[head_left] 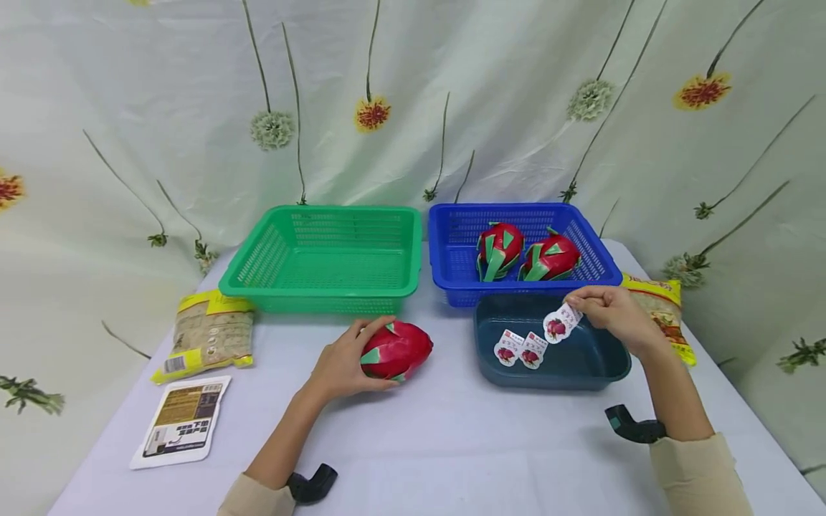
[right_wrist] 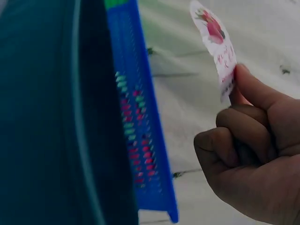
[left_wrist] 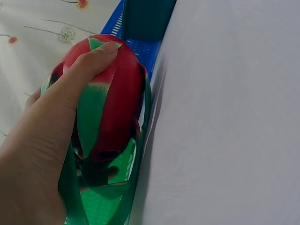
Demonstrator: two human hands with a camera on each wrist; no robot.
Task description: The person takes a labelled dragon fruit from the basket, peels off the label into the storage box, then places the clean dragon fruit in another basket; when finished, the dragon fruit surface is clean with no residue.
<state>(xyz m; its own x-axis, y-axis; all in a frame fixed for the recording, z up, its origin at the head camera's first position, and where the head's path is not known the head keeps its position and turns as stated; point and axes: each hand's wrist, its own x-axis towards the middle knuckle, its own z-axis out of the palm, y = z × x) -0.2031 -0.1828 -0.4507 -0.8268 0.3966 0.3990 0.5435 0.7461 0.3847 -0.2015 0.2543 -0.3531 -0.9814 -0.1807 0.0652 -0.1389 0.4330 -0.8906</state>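
My left hand [head_left: 348, 364] grips a red dragon fruit [head_left: 403, 351] with green leaf scales, on or just above the white table in front of the green basket. In the left wrist view the thumb lies along the dragon fruit [left_wrist: 117, 98]. Over the dark teal bin [head_left: 584, 365], my right hand [head_left: 609, 315] pinches a white sticker [head_left: 558, 324] printed with a dragon fruit. The right wrist view has that sticker [right_wrist: 218, 42] between thumb and index finger, the other fingers curled. Two similar stickers [head_left: 520, 350] lie inside the bin.
Behind stand a green basket [head_left: 323, 292] with nothing in it and a blue basket [head_left: 535, 285] holding two dragon fruits [head_left: 525, 254]. A yellow-topped bag [head_left: 209, 333] and a flat white packet [head_left: 182, 419] lie at left. Another yellow bag [head_left: 665, 308] sits at right, partly behind my arm.
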